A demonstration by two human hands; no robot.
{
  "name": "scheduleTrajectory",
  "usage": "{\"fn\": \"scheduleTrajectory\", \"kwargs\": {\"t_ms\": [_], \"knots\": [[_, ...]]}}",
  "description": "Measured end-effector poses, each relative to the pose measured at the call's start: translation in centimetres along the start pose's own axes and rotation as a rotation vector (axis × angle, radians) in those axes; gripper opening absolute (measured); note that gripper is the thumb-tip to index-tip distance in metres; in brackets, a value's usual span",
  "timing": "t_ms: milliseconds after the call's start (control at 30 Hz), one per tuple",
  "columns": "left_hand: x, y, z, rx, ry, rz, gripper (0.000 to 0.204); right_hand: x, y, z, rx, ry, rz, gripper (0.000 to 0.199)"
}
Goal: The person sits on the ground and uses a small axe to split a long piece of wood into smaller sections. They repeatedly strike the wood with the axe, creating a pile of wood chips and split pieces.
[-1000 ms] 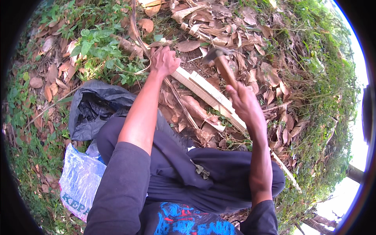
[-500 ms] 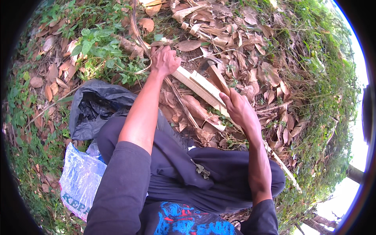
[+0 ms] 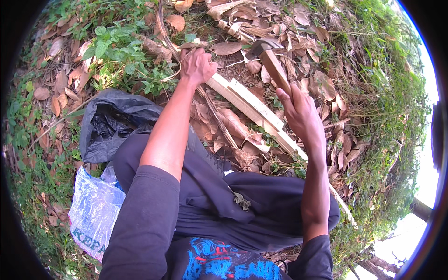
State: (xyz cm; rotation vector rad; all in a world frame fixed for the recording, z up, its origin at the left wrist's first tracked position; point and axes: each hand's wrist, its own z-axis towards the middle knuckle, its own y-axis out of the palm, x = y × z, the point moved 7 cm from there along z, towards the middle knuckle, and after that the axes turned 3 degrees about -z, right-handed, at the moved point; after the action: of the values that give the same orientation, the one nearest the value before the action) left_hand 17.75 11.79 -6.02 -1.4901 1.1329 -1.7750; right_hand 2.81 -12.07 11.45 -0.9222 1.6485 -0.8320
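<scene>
**Hammer raised over the slats, left hand pinning the far end**

The person sits on leaf-strewn ground with two pale wooden slats [image 3: 252,109] lying side by side ahead of the knees. Their long axis runs on a diagonal, from the upper left by the left hand [image 3: 198,65] down to the lower right, past the right forearm.

The left hand sits at the slats' far end, fingers curled tight into a fist there; what exactly they pinch I cannot tell, since the knuckles hide it. The right hand [image 3: 301,112] has its fingers wrapped around the wooden handle of a hammer [image 3: 270,60]. The handle slants up and left from the hand, and the dark head hangs above the leaves, just right of the left fist and beyond the slats' upper end. So the head lies nearer the left hand than the right, with the slats below and between the two hands.

Compared with half a second ago, the hammer is up again: then it was down low against the slats, and a second ago it was raised much as now. The left hand has barely shifted.

A black bag [image 3: 112,121] and a clear plastic bag [image 3: 95,210] lie by the left thigh.
</scene>
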Motion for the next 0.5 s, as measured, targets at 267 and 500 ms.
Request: {"fn": "scheduleTrajectory", "kwargs": {"t_ms": [267,500], "knots": [[0.1,-0.2,0.0,0.011,0.030,0.054,0.025,-0.7,0.5,1.1,-0.022,0.062,0.029,0.044],[0.0,-0.3,-0.1,0.062,0.059,0.053,0.026,0.8,3.1,0.7,-0.210,-0.030,-0.124,0.048]]}}
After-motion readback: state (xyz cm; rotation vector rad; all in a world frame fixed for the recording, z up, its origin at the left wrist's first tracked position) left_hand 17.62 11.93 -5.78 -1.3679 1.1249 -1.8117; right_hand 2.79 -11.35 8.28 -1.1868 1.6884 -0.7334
